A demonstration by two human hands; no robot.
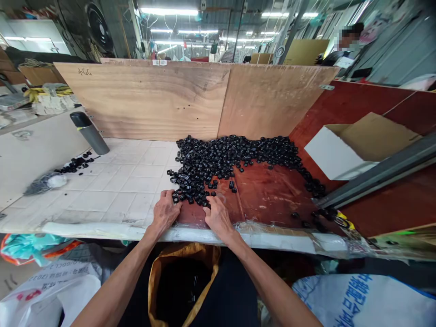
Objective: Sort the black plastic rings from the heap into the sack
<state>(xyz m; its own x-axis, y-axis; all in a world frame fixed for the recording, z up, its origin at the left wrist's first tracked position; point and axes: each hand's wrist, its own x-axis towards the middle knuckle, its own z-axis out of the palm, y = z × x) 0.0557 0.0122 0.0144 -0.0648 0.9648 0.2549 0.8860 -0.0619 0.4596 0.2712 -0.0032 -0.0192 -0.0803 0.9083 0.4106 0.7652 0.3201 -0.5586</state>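
A wide pile of small black plastic pieces (218, 156), square and ring-like, lies across the white and red-brown tabletop. At its near edge, my left hand (166, 211) has its fingers curled, with a small black piece between thumb and forefinger. My right hand (218, 219) is closed as well, its thumb and fingertips on a black piece a little to the right. Several loose pieces are scattered between the hands and the pile. Below the table edge, at my lap, an open yellow-brown sack (155, 290) gapes; blurred glints show in its dark inside.
A plywood board (153, 100) stands behind the pile. To the left are a grey bottle (90, 134) and a clear bag of black pieces (41, 184). At right, an open white carton (335, 152) sits behind a grey metal bar (381, 170). Another person (340, 50) is at the back right.
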